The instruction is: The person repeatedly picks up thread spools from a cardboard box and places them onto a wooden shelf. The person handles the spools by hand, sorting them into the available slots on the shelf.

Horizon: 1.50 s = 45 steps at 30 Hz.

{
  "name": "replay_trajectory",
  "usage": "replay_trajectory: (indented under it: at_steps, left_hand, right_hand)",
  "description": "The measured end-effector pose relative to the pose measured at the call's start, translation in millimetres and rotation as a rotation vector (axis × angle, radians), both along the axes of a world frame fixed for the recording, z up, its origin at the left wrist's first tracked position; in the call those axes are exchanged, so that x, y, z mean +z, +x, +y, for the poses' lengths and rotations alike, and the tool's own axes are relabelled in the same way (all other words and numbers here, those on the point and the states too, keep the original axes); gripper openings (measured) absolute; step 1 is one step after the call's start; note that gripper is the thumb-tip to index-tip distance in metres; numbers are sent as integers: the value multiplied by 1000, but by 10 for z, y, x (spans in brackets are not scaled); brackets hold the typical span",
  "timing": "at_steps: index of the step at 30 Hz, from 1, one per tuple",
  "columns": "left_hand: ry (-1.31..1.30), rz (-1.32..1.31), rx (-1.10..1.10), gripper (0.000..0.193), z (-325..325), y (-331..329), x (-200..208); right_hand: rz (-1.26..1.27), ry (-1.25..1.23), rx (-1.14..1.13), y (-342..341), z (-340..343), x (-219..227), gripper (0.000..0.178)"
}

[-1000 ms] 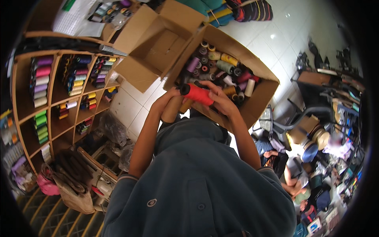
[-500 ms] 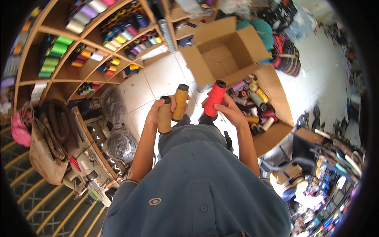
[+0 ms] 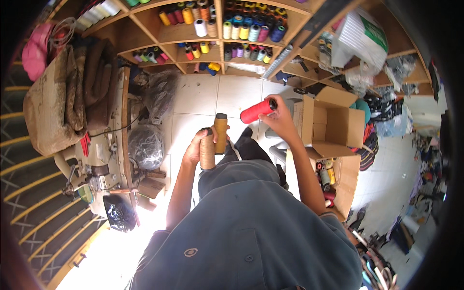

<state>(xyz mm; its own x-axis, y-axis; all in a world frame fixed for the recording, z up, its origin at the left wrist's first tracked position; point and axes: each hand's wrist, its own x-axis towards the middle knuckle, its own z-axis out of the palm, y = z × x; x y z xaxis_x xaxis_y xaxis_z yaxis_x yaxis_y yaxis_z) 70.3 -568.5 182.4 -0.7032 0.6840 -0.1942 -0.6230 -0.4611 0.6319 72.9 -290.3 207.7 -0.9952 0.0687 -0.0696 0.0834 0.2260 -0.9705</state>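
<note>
My left hand (image 3: 194,147) is closed around two thread spools side by side: a tan thread spool (image 3: 207,153) and a mustard-brown thread spool (image 3: 220,137). Both stand nearly upright in front of my waist, their dark tops showing. Out to the right, my right hand (image 3: 279,121) grips a red thread spool (image 3: 254,111), which lies tilted almost sideways, its black end toward the right. The red spool is apart from the other two. Part of the fingers of each hand is hidden behind the spools.
Ahead stands a wooden shelf (image 3: 180,50) with rows of coloured thread spools in its compartments. To the right, an open cardboard box (image 3: 309,121) sits beside another carton (image 3: 349,181) holding loose spools. A sewing machine (image 3: 99,150) and plastic-wrapped bundles (image 3: 146,146) are at left.
My view has swung left, bringing the shelf straight ahead and the cartons farther right. The red spool has tipped from upright to nearly sideways, and my right hand is farther from my left.
</note>
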Motion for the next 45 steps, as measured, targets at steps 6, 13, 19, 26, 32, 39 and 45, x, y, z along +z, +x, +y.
replay_trajectory:
  at_steps: [6,13,19,26,32,39,45]
  left_hand:
    - [-105,-20,253,51,-510,-93,-24]
    - [-57,-28,429,50,-815,-692,-67]
    - [-25,-47,529,50,-791,-1532,-124]
    - [-49,-81,405,50,-939,-2592,-298]
    - [-162,-97,232,46,-1110,-3607,-396]
    - [-304,-126,56,46,-1178,-4403,-312]
    - [-172,-221,29,44,-1176,-4695,-716]
  right_hand:
    - [117,259,346,-1265,-403,282,43]
    - [227,278,357,-2817,-854,169,39]
    - [231,388,345,-3374,-1039,-71,38]
    - [243,436,276,-3726,-1197,-218,41]
    - [16,383,77,-3969,-1461,-291,44]
    - [-89,195,-243,-4456,-1436,-702,39]
    - [177,727,-362,-4955,-1160,-1088,31]
